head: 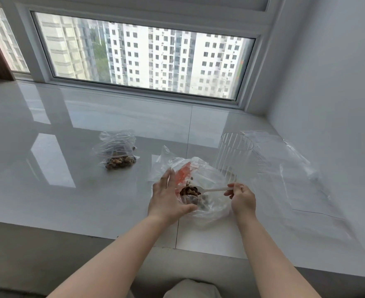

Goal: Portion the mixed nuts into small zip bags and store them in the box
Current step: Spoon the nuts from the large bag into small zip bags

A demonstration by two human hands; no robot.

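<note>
My single head-worn wide-angle view looks forward and down from close above the worktop point(91, 190), facing the window point(147, 59).

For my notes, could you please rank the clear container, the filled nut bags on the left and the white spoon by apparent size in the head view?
1. Clear container
2. Filled nut bags; roughly similar in size, so this order is unsure
3. White spoon

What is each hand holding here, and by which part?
Right hand pinches the white plastic spoon by its handle end. Left hand holds a small clear bag open at its mouth.
</note>
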